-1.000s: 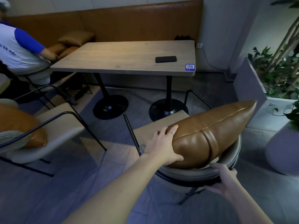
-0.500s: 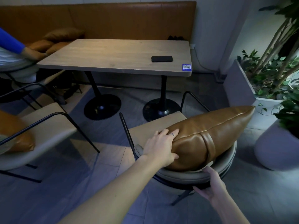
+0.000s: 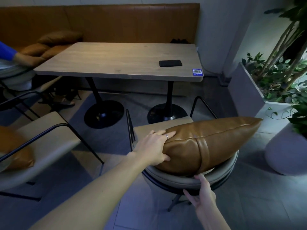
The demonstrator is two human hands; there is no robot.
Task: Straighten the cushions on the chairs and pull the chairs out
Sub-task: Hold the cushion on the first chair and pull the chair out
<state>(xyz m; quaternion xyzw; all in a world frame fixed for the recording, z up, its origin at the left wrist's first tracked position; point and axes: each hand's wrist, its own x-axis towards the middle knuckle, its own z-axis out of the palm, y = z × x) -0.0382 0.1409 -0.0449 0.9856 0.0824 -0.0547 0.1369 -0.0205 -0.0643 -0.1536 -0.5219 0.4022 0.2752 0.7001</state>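
A brown leather cushion stands on edge against the curved backrest of a beige chair with a black metal frame. My left hand grips the cushion's left end, thumb below and fingers on top. Lower down, my right hand holds the rim of the chair's backrest, fingers curled under it. A second beige chair stands at the left with another brown cushion lying in it.
A wooden table on two black pedestal bases stands ahead, with a black phone on it. A brown bench with cushions runs along the wall. A planter with plants is at right. Another person's blue sleeve shows at far left.
The view has shifted right and the other person has slid almost out of it. My right hand has moved left along the backrest rim. My left hand stays on the cushion.
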